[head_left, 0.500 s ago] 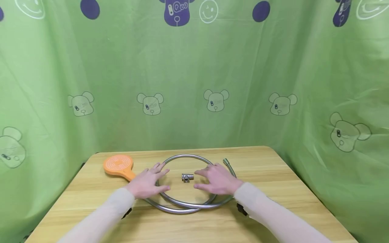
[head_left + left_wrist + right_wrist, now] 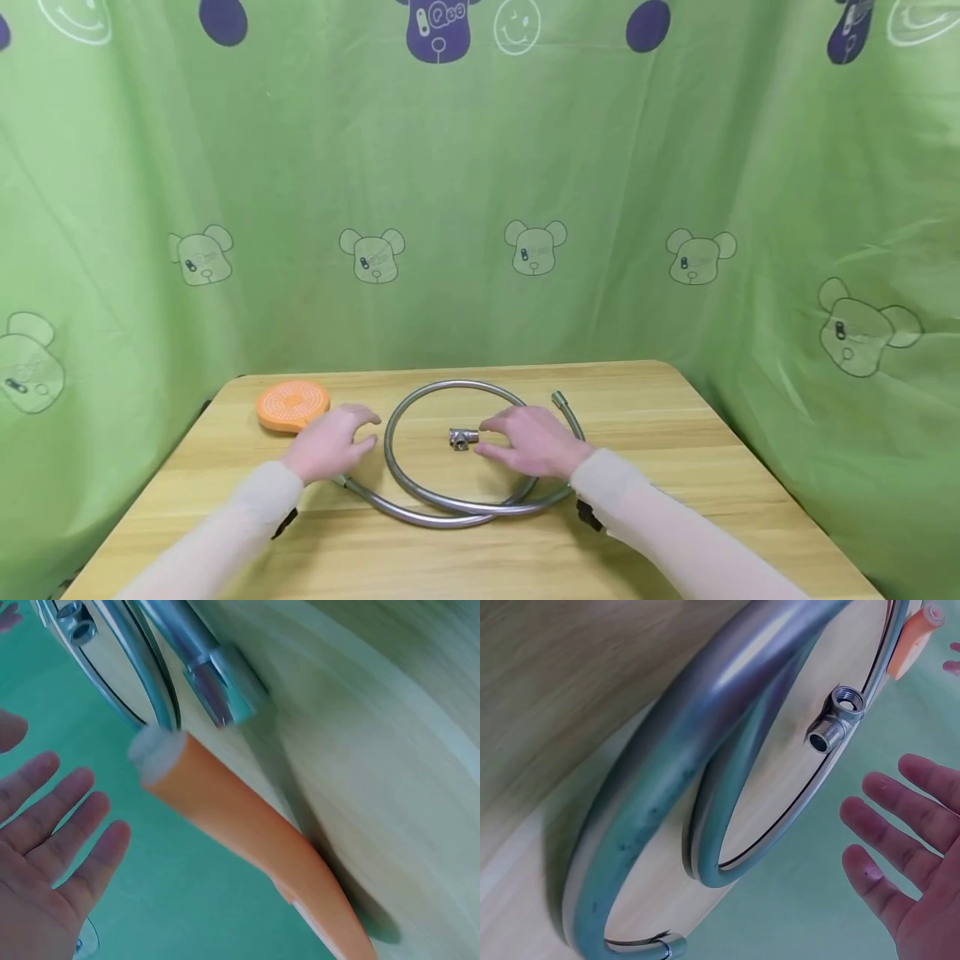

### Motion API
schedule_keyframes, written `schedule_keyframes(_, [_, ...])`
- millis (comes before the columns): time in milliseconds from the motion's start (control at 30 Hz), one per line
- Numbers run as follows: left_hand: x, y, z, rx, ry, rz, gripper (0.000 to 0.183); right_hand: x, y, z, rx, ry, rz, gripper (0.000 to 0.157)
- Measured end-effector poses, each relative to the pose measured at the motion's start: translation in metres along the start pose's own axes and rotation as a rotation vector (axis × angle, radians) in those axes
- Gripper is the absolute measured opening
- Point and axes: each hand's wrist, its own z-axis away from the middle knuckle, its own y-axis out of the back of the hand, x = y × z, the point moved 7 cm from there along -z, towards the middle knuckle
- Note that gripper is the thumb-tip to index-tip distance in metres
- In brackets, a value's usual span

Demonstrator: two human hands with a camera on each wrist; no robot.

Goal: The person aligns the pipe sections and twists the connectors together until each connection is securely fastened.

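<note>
An orange shower head (image 2: 292, 406) lies at the left of the table, face up. My left hand (image 2: 330, 444) hovers over its handle (image 2: 240, 814), fingers spread and holding nothing. The handle's pale end lies close to the metal end nut (image 2: 229, 686) of a coiled silver shower hose (image 2: 438, 503). Inside the hose loop sits a small metal tee fitting (image 2: 462, 438) with threaded ends. My right hand (image 2: 538, 443) is just right of the fitting, above the loop's right side. Its fingers (image 2: 885, 799) are extended, with nothing in them.
Everything lies on a wood-grain table (image 2: 675, 467). The hose's other end (image 2: 558, 398) points up and away at the right. A green printed curtain (image 2: 457, 317) stands behind the table and along both sides.
My left hand has moved left, from above the hose loop to above the shower head's handle. My right hand stays almost in place, its thumb slightly closer to the tee fitting.
</note>
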Motion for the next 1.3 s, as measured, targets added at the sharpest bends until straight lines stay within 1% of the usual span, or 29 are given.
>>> schedule_keyframes(67, [-0.005, 0.003, 0.003, -0.014, -0.004, 0.000, 0.033, -0.001, -0.001, -0.002, 0.006, 0.002, 0.001, 0.067])
schedule_keyframes(200, [-0.011, 0.008, 0.007, -0.039, -0.034, 0.018, 0.039, -0.003, -0.001, -0.004, 0.011, -0.007, -0.006, 0.055])
schedule_keyframes(300, [-0.015, 0.010, 0.009, -0.058, -0.044, 0.024, 0.043, -0.005, -0.002, -0.005, 0.012, -0.011, -0.013, 0.051])
schedule_keyframes(467, [-0.025, 0.008, 0.011, -0.076, -0.029, 0.019, 0.049, -0.006, -0.001, -0.005, 0.014, -0.014, -0.011, 0.053])
schedule_keyframes(700, [-0.042, 0.007, 0.014, -0.100, 0.002, 0.041, 0.058, -0.009, -0.003, -0.006, 0.009, -0.005, -0.028, 0.067])
schedule_keyframes(800, [-0.047, 0.007, 0.015, -0.109, 0.011, 0.047, 0.064, -0.009, -0.004, -0.007, 0.010, -0.007, -0.033, 0.064])
schedule_keyframes(867, [-0.050, 0.008, 0.015, -0.108, 0.009, 0.041, 0.069, -0.009, -0.004, -0.007, 0.011, -0.009, -0.038, 0.060])
schedule_keyframes(1000, [-0.054, 0.010, 0.016, -0.088, 0.003, 0.021, 0.071, -0.009, -0.005, -0.008, 0.006, -0.011, -0.055, 0.053])
schedule_keyframes(1200, [-0.062, 0.004, 0.018, -0.062, 0.003, -0.022, 0.072, -0.010, -0.007, -0.009, 0.002, -0.004, -0.052, 0.056])
schedule_keyframes(1300, [-0.065, 0.003, 0.018, -0.054, 0.002, -0.033, 0.072, -0.011, -0.008, -0.009, 0.008, 0.000, -0.054, 0.054])
